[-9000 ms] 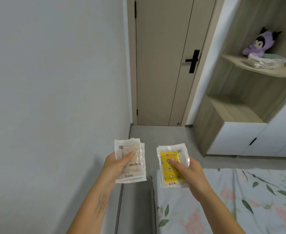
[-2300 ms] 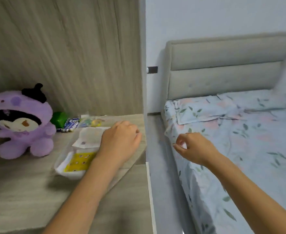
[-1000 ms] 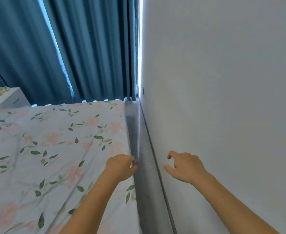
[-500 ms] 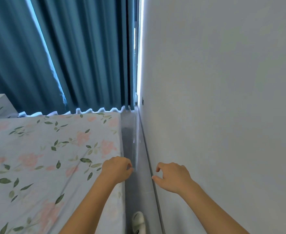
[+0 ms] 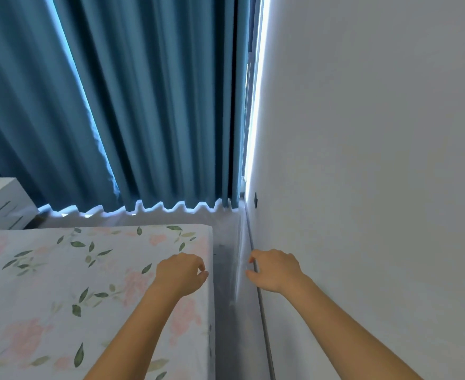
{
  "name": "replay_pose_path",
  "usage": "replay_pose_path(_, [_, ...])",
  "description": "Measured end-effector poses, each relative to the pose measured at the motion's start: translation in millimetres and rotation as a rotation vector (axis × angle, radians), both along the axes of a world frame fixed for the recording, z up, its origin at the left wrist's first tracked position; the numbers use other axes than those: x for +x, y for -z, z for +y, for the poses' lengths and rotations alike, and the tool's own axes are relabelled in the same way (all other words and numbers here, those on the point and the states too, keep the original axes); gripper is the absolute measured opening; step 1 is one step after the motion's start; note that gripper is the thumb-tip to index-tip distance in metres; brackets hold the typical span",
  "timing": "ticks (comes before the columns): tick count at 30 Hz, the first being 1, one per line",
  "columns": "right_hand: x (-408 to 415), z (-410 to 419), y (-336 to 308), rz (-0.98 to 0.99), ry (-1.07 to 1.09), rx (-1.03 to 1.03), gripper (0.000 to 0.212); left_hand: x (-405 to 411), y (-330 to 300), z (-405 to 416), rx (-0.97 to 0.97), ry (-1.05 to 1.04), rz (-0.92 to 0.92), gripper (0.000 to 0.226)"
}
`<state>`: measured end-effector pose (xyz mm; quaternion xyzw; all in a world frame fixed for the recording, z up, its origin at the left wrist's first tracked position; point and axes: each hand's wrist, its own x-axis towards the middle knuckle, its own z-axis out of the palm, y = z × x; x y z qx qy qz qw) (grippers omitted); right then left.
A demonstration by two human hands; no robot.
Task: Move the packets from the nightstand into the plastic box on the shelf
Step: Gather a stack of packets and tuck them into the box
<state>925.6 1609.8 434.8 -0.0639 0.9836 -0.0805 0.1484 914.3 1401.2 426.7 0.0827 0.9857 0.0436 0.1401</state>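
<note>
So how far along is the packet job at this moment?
Nothing is in hand: the left hand and right hand hang loosely curled and hold nothing, over the floral bed and the gap by the wall. The white nightstand shows at the far left beyond the bed, with something on top, perhaps more packets, too small to tell. The box and shelf are out of view, so what is already done cannot be judged here.

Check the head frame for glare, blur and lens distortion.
Head view: blown-out daylight along the curtain edge by the wall and under its hem; curtain folds splay from the wide-angle lens; both hands look sharp, left hand, right hand.
</note>
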Motion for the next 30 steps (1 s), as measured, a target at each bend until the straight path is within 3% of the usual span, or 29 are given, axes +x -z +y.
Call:
replay_pose_path(9, [-218, 2, 29, -0.151, -0.042, 0.084, 0.042, -203, 32, -24, -0.018, -0.071, -0.061, 0.037])
replay_pose_path(15, [-425, 13, 54, -0.201, -0.064, 0.085, 0.044, -401, 51, -31, 0.011, -0.131, -0.114, 0.035])
replay_pose_path(20, [-590, 7, 33, -0.134, -0.116, 0.074, 0.045, -562, 33, -32, 0.004, -0.155, 0.003, 0.033])
replay_pose_path(30, [-775, -35, 26, -0.126, -0.174, 0.018, 0.038, -733, 20, -66, 0.086, -0.267, -0.064, 0.032])
